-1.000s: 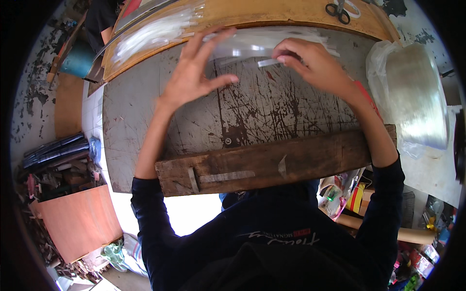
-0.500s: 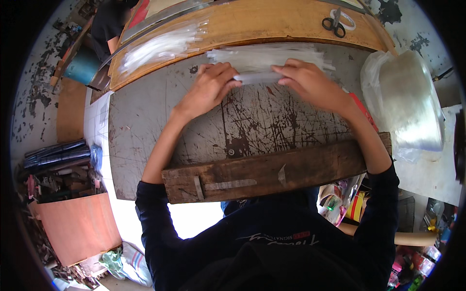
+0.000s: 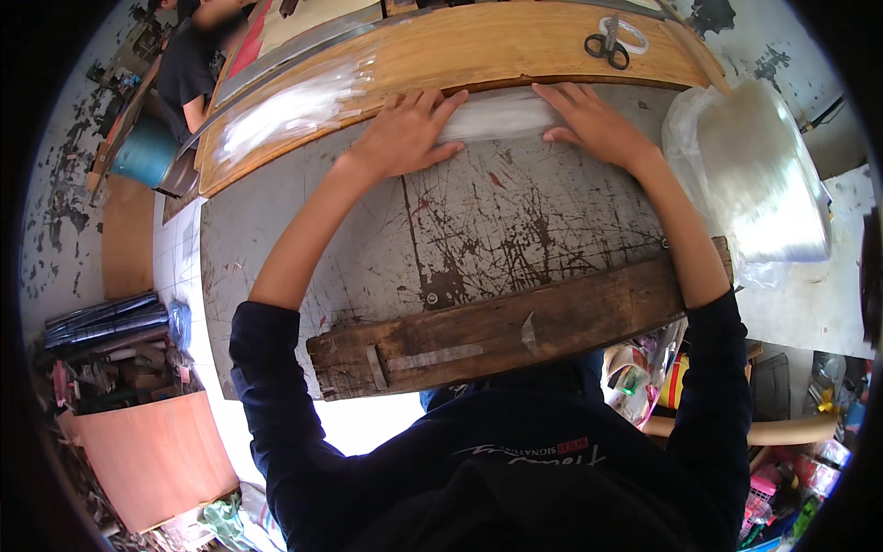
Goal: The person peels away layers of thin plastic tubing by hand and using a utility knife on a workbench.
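Observation:
A bundle of clear plastic strips (image 3: 501,118) lies crosswise near the far edge of the scratched grey tabletop (image 3: 294,216). My left hand (image 3: 405,136) rests over its left end, thumb and fingers apart. At the opposite end, my right hand (image 3: 600,127) touches the strips with its fingers stretched out and its thumb apart. Both hands are open, with the bundle between them. The ends of the strips are partly hidden under my hands.
More clear strips (image 3: 290,110) lie on the wooden board (image 3: 460,46) beyond, along with black-handled scissors (image 3: 609,46) and a white ring (image 3: 635,33). A thick wooden beam (image 3: 506,322) spans the near edge. Rolled clear plastic (image 3: 759,175) sits right. A person (image 3: 189,78) is far left.
My hands have let go of the whitish strip held between them and moved slightly farther away. They have opened and spread onto the bundle's two ends. The whole view has shifted a little.

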The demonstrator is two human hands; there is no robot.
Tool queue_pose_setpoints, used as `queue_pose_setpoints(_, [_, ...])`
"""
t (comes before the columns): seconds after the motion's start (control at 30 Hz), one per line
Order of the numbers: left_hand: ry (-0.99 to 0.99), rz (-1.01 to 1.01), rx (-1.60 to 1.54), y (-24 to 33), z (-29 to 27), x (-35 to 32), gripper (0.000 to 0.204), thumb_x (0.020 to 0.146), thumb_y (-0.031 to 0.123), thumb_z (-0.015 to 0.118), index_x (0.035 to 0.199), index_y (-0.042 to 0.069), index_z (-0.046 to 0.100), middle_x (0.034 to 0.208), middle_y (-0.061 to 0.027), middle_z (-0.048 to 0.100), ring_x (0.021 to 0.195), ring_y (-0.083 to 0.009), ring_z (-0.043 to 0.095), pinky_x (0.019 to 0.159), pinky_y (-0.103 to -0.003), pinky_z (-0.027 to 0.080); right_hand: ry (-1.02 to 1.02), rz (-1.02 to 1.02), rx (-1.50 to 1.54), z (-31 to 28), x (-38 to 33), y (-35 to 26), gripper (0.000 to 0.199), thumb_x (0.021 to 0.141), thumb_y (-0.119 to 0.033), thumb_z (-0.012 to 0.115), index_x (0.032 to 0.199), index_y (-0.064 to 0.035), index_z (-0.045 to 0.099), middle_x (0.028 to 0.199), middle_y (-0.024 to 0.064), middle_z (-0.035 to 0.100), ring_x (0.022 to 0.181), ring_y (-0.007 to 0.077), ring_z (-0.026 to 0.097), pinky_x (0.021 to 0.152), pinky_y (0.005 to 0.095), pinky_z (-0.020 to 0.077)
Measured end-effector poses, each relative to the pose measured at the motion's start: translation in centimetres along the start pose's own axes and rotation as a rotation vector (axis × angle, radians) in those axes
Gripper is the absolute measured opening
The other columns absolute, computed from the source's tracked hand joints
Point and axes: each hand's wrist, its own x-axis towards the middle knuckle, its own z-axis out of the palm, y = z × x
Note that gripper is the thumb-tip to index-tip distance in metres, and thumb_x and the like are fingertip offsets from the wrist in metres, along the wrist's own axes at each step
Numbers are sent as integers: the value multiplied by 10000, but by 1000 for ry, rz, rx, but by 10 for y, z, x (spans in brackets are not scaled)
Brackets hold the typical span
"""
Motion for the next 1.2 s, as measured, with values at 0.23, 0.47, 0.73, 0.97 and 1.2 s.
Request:
queue_pose_setpoints(0.23, [-2,86,28,0,8,6,480,863,312,522,1246,41,425,1051,-149,499,979,-298,522,870,-393,421,105,-82,45,6,1,1,573,835,-372,516,1304,-79,366,1205,138,444,1144,292,400,944,429,357])
queue_pose_setpoints(0.47, [60,-89,153,5,-5,-18,716,822,470,496,1383,118,224,1228,-148,430,1154,-290,433,999,-504,289,338,24,-497,-13,-7,-9,551,869,-368,481,1340,-124,333,1299,123,390,1176,284,398,964,399,346])
queue_pose_setpoints(0.73, [61,-405,-323,56,-116,-160,524,806,311,591,1267,100,457,1308,-137,414,1184,-323,432,967,-421,361,93,92,423,-165,-178,-11,412,833,-185,568,1190,3,482,1109,112,556,964,232,562,868,336,435])
queue_pose_setpoints(0.97, [851,-1001,-379,138,-66,-272,363,931,269,431,1058,-44,565,1039,-146,581,985,-230,560,889,-362,431,344,1039,315,-64,-307,-7,300,883,-262,526,917,24,609,805,132,628,709,201,589,663,300,452])
queue_pose_setpoints(1.2, [1005,-318,-368,175,-99,-203,247,899,147,407,930,-20,586,813,-114,566,741,-199,520,675,-333,390,552,1006,615,-24,-301,-9,263,893,-206,476,802,28,554,699,81,555,658,148,511,621,275,405])
